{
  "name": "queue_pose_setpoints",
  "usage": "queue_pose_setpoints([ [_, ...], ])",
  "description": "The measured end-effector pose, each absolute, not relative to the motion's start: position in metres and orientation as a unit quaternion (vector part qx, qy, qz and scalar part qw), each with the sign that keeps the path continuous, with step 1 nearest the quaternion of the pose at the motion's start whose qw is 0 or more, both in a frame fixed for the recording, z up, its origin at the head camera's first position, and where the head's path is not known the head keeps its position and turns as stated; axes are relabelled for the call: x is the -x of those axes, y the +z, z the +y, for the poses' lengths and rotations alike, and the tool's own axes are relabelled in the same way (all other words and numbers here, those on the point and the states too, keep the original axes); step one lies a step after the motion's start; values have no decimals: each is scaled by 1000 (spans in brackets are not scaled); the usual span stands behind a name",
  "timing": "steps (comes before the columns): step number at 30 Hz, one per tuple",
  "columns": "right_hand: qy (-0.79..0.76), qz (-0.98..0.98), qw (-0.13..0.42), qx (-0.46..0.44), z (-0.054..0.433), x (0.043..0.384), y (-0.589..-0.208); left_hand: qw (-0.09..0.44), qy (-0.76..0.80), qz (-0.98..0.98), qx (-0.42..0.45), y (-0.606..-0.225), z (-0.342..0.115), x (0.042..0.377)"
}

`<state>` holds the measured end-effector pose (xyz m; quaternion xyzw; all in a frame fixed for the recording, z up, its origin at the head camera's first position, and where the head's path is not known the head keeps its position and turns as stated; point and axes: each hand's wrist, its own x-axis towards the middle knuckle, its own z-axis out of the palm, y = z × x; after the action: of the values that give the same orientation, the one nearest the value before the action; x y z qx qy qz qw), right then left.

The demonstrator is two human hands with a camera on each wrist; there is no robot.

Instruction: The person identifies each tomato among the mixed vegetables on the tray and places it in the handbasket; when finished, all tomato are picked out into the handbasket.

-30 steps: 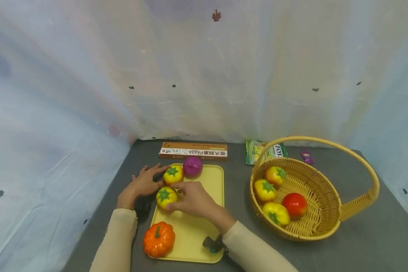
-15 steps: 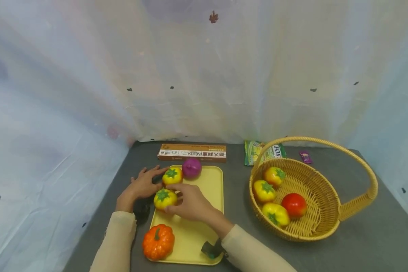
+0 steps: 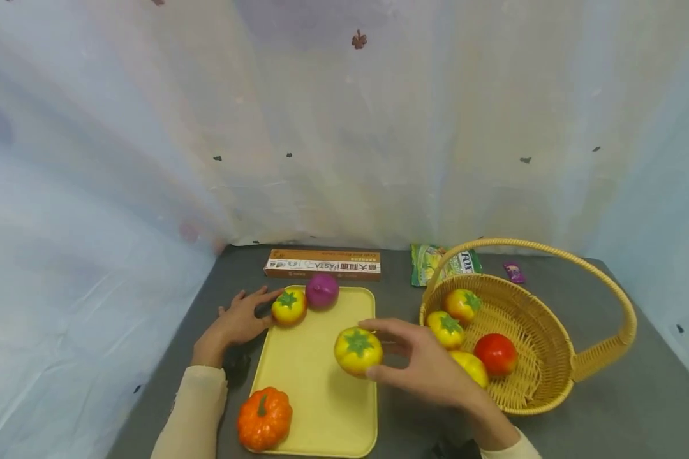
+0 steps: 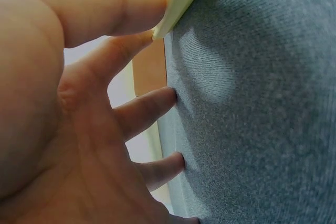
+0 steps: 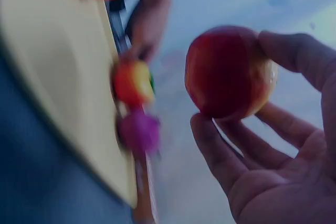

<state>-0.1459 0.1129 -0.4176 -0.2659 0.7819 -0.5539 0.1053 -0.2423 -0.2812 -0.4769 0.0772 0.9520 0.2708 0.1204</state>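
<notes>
My right hand (image 3: 425, 363) holds a yellow-and-red toy persimmon (image 3: 358, 351) above the right side of the yellow tray (image 3: 321, 414). In the right wrist view the persimmon (image 5: 228, 72) is pinched between thumb and fingertips, its red underside showing. A second persimmon (image 3: 289, 307) sits at the tray's far left corner, beside a purple onion-like vegetable (image 3: 322, 291). Next to that persimmon, my left hand (image 3: 238, 324) is spread at the tray's left edge. In the left wrist view its thumb and index finger touch the tray rim (image 4: 181, 3), while other fingertips rest on the grey cloth.
An orange pumpkin (image 3: 264, 419) occupies the tray's near left corner. To the right stands a tall-handled wicker basket (image 3: 542, 382) containing persimmons, a yellow pepper-like vegetable and a red fruit (image 3: 496, 354). Behind are a pasta box (image 3: 323, 264), a green packet (image 3: 427, 264) and a small purple packet (image 3: 514, 272).
My right hand has lifted the nearer persimmon off the tray's left side and carried it right, towards the basket. The left hand stays at the tray's left edge.
</notes>
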Motion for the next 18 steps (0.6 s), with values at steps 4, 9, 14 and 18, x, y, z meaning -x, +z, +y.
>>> queue_pose_setpoints([
  [4,-545,800,59,245,163,138,-417,121,272,951,-79,-475,-279,242],
  [9,-527,819,27,227,220,126,-411,122,271,951,-85,-473,-280,243],
  [14,-450,866,30,219,268,114,-397,122,272,951,-87,-475,-281,245],
  [18,-383,899,66,204,297,110,-394,124,272,951,-84,-474,-281,244],
])
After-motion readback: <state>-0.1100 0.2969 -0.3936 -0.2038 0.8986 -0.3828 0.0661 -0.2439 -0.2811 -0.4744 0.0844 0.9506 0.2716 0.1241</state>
